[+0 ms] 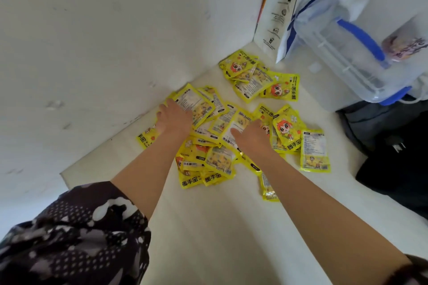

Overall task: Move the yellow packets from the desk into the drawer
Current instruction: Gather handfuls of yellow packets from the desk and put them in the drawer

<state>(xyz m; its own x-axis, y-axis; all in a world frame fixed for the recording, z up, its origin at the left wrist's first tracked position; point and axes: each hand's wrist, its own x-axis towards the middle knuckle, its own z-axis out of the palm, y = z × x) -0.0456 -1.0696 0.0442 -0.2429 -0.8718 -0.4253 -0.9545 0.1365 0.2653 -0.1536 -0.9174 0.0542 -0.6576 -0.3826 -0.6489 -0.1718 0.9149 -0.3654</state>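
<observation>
From the head camera, a heap of yellow packets [234, 122] is lying scattered across the pale table [208, 227], close to the white wall [104, 30] that runs along its left and far edges. Both bare forearms are reaching forward into the heap.

The left hand [172, 115] is resting palm down on the left side of the pile, its fingers lying on a packet that shows its printed white back; whether those fingers are curling over the packet's edge or lying flat cannot be told. More packets are poking out beneath and just left of this hand, by the table's edge.

The right hand [251, 134] is lying on the middle of the pile, thumb stretching left across a white-backed packet; its fingertips are hidden by the back of the hand, so its grip cannot be told either. Packets with an orange-haired cartoon figure are sitting just right of this hand, and a separate small cluster [257, 76] is lying farther back, apart from both hands.

A dark patterned sleeve [76, 233] is covering the left upper arm. At the far right, a clear plastic box with a blue handle [361, 37] is standing beside a white paper bag [298, 7], with a dark cloth [393, 146] in front of them.
</observation>
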